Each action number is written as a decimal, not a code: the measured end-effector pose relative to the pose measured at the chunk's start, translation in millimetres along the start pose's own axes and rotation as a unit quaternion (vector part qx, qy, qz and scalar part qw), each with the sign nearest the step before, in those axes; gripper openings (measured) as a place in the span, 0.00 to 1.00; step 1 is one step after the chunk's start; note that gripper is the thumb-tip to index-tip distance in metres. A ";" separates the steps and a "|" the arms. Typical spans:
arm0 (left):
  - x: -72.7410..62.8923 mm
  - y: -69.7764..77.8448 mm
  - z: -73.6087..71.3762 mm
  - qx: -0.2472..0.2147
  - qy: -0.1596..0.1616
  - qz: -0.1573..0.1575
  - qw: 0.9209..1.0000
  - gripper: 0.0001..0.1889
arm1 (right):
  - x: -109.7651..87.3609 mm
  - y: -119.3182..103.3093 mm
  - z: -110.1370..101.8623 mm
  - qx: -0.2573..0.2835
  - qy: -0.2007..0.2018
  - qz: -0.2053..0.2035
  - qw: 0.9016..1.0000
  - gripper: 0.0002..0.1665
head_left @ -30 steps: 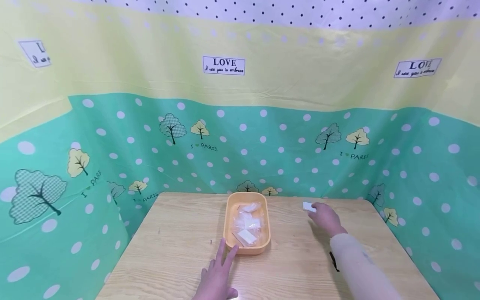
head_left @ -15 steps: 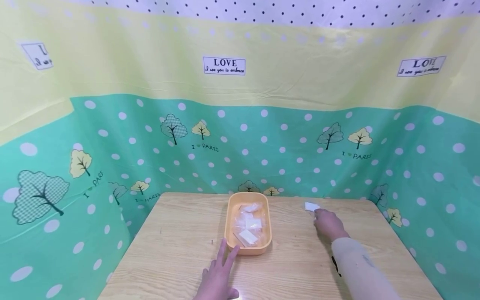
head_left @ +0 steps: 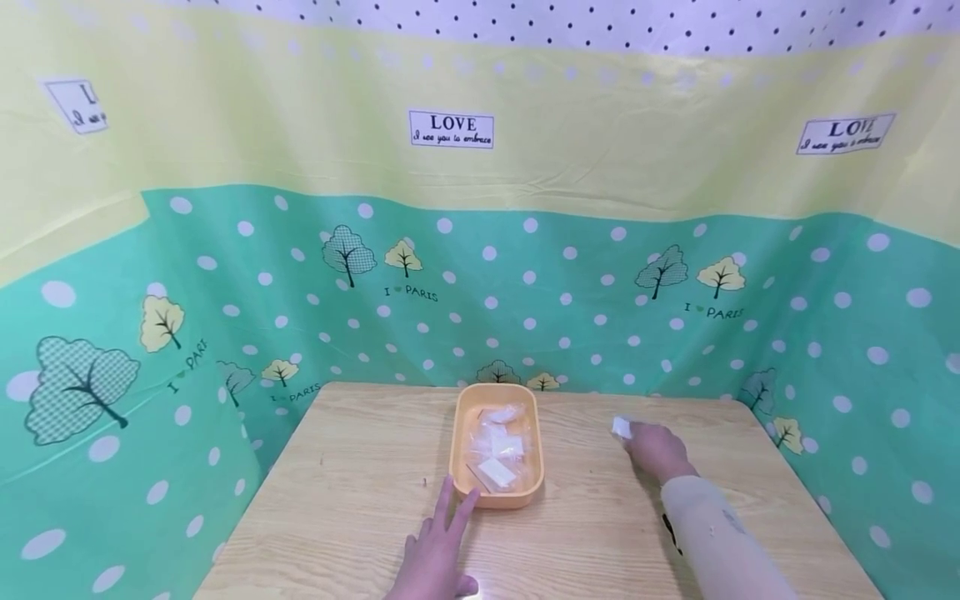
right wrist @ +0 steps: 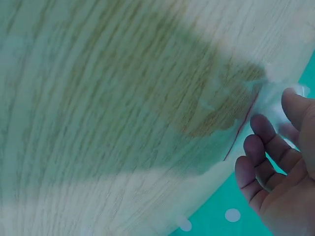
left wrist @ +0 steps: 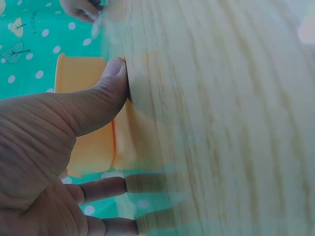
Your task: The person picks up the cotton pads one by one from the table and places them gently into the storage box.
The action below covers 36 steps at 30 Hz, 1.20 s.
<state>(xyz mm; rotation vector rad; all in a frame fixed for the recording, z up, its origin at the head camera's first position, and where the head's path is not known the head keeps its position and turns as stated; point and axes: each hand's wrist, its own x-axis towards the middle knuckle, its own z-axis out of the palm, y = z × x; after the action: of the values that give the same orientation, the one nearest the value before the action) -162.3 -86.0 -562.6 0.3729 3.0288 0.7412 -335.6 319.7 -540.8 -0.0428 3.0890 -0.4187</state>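
Observation:
At the back right of the table, my right hand pinches a small clear zip bag with something white in it. In the right wrist view the bag's clear plastic and thin red seal line show beside the thumb and index finger; the other fingers are loosely bent. My left hand lies with fingers spread at the near left corner of an orange tray, fingertips right at its rim. In the left wrist view the thumb overlaps the tray's side.
Several similar clear bags with white contents lie in the orange tray. The wooden table ends at a green and yellow patterned curtain behind and on both sides. A tiny dark speck is left of the tray.
The bag at my right hand has shifted slightly nearer and turned, showing less of its white face. My right hand has moved a little to the right. My left hand stays at the tray.

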 end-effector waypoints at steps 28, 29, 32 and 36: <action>1.3 -2.1 -0.2 0.005 0.001 0.005 1.000 0.72 | -1.4 2.1 -8.6 0.001 0.050 -0.017 0.999 0.13; 1.3 -2.3 -0.2 0.004 0.000 0.005 1.000 0.72 | -1.4 -0.3 -10.3 0.005 0.049 -0.015 0.999 0.13; 1.1 -2.4 -0.7 0.003 -0.001 0.006 1.000 0.71 | -0.9 -11.8 -15.3 0.006 0.050 -0.016 0.999 0.12; 0.8 -2.0 -0.9 0.005 0.000 0.009 1.000 0.71 | -0.4 -33.4 -22.1 0.003 0.058 -0.035 0.998 0.11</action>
<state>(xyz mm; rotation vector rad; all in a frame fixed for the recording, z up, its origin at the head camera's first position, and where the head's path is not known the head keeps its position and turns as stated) -163.6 -87.9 -562.7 0.3994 3.0345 0.7279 -335.0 293.4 -510.6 -0.1308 3.2085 -0.4472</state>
